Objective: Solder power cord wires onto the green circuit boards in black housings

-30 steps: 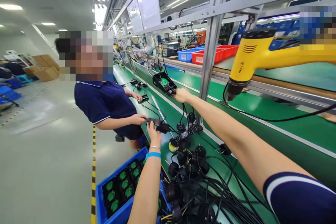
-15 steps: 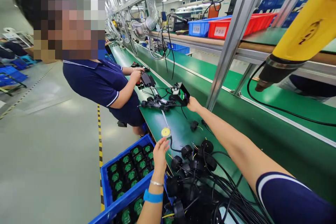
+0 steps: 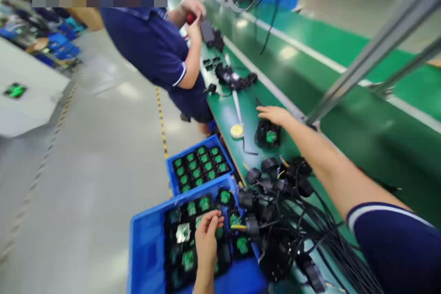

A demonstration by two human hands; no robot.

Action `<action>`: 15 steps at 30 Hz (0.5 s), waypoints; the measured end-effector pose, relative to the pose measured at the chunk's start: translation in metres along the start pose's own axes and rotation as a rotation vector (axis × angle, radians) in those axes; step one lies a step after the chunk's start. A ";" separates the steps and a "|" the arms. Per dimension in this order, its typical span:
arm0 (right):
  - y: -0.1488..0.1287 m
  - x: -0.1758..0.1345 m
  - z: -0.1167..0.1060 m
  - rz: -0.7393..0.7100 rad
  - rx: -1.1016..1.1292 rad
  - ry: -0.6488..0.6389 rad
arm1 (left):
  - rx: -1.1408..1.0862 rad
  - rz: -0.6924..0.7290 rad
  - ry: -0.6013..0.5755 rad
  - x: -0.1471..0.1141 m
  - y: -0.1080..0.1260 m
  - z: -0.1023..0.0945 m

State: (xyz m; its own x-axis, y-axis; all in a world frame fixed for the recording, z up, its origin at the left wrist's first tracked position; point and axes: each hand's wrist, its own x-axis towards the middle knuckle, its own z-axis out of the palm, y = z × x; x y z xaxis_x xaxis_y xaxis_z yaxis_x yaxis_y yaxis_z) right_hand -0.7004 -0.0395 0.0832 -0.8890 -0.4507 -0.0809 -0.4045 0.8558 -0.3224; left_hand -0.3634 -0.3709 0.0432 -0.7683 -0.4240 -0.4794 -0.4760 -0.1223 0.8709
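Note:
My right hand (image 3: 275,115) is held over the green bench with its fingers stretched out, holding nothing. Just below it lies a black housing with a green circuit board (image 3: 270,138) and dark cable around it; whether the fingertips touch it I cannot tell. My left hand (image 3: 206,232) hovers over the near blue crate (image 3: 144,243), fingers loosely bent and apart, nothing visible in them. Black housings with green boards (image 3: 188,261) fill part of that crate. A yellow tape measure (image 3: 237,131) lies on the bench beyond, its white tape drawn out.
Black round connectors (image 3: 269,164) and a heap of black cables (image 3: 330,234) cover the near bench. A second blue crate (image 3: 172,177) of housings stands farther off. A co-worker (image 3: 148,50) handles parts at the bench. A metal post (image 3: 361,50) rises at right.
My right hand has let go of the black housing, which now rests on the bench. My left hand has moved from near the tape measure to above the near crate. The view has tilted down.

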 end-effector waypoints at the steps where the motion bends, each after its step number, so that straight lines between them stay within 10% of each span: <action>1: 0.000 0.002 -0.003 0.012 0.005 -0.004 | 0.031 -0.009 0.032 -0.004 -0.007 -0.013; 6: -0.024 -0.052 -0.012 0.115 0.022 0.133 | 0.248 -0.022 0.137 -0.022 -0.039 -0.074; 11: -0.136 -0.241 0.032 0.107 0.226 0.494 | 0.514 0.059 0.007 -0.019 -0.062 -0.099; 15: -0.235 -0.398 0.108 0.042 0.572 0.183 | 0.736 0.247 -0.096 0.019 -0.069 -0.104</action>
State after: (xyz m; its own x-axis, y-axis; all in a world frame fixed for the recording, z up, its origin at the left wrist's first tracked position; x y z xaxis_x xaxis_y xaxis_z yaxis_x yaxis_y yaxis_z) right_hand -0.2285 -0.0891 0.0896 -0.9448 -0.3250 0.0423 -0.2334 0.5764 -0.7831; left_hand -0.3008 -0.4644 -0.0149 -0.9067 -0.2778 -0.3173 -0.4217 0.6066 0.6740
